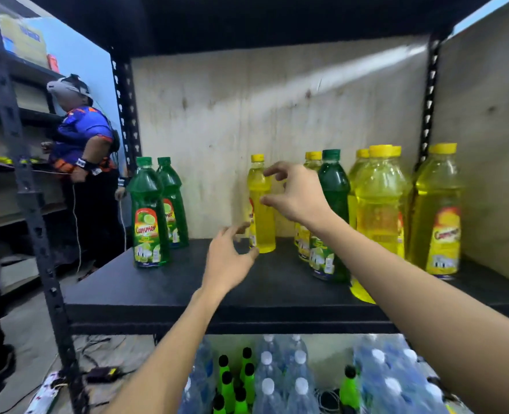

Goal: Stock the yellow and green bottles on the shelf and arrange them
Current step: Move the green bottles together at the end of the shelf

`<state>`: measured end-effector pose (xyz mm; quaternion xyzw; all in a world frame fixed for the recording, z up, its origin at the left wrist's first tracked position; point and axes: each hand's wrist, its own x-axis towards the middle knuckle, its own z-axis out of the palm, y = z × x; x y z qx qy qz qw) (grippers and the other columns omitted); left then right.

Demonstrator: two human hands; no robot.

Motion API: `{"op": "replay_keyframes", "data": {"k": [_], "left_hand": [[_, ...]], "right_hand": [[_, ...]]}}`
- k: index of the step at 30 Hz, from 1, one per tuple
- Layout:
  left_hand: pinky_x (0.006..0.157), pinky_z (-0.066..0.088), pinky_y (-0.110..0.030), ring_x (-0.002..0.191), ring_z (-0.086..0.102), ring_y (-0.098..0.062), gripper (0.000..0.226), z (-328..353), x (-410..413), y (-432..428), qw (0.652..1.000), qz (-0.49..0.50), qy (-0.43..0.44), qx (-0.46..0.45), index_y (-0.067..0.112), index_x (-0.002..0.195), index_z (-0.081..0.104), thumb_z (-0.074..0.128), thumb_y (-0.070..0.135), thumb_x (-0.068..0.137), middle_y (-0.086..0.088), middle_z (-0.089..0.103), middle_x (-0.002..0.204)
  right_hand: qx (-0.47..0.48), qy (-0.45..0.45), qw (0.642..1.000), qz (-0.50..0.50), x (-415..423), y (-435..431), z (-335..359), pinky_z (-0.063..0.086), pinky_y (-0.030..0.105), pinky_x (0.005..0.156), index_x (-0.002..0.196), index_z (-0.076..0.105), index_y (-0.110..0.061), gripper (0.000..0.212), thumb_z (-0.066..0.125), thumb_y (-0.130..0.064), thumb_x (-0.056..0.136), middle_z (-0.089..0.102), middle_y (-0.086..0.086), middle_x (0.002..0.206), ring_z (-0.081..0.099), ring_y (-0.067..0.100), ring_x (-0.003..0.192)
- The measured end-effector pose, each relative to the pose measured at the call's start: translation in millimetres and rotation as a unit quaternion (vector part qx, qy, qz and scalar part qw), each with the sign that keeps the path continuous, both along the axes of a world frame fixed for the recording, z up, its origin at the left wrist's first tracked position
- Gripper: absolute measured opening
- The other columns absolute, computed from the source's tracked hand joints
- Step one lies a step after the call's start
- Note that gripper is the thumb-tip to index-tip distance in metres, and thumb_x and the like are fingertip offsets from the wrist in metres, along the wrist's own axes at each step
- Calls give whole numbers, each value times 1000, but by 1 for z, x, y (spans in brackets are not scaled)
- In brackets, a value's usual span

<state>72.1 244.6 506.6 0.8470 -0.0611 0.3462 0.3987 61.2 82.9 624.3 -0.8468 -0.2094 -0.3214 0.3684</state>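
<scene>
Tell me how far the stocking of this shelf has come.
Done: two green bottles stand left on the shelf, a yellow group right. In hand: left hand and right hand reach, open, toward the lone yellow bottle. Left: one green bottle stands among the yellows, unsorted.

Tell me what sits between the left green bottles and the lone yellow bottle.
Head view: only bare shelf there; the left hand hovers by the yellow bottle.

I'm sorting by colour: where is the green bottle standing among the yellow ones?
In the head view, the green bottle stands right of centre on the black shelf, partly behind the right forearm, with yellow bottles close on both sides.
</scene>
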Motion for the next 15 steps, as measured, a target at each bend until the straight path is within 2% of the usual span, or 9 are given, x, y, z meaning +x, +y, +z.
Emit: {"op": "replay_keyframes", "data": {"k": [2,4,8,12,15], "left_hand": [[94,51,-28,101,61,-8,65,7,10,-33,993,-69,77,-49,26,133,58,85,25,74,9,63,120],[96,49,-30,108,59,-12,79,12,20,-60,980,-118,141,-75,21,138,50,89,26,71,8,59,123],[108,44,-38,122,53,-16,101,7,39,-97,960,-157,222,-60,20,143,38,94,32,61,6,53,135],[109,45,-40,125,55,-17,120,-5,50,-112,956,-171,233,-55,20,145,36,97,44,46,3,53,141],[107,46,-37,123,56,-17,120,-8,51,-114,960,-166,217,-54,19,145,39,98,45,44,3,55,139]], "right_hand": [[-20,-17,998,-49,7,-18,8,43,30,91,127,61,-21,62,81,-20,68,60,15,122,56,32,113],[-49,-29,995,-88,13,-29,14,40,38,98,137,49,-21,73,77,-18,70,49,18,132,45,39,122],[-67,-29,990,-121,22,-40,19,35,47,106,148,31,-16,85,70,-9,73,37,24,141,29,46,134],[-50,19,986,-160,32,-43,15,37,52,107,154,13,-12,94,66,-2,76,25,28,147,23,53,138],[-38,27,982,-184,40,-42,9,41,53,107,156,2,-12,104,66,2,75,30,30,145,31,53,134]]}}
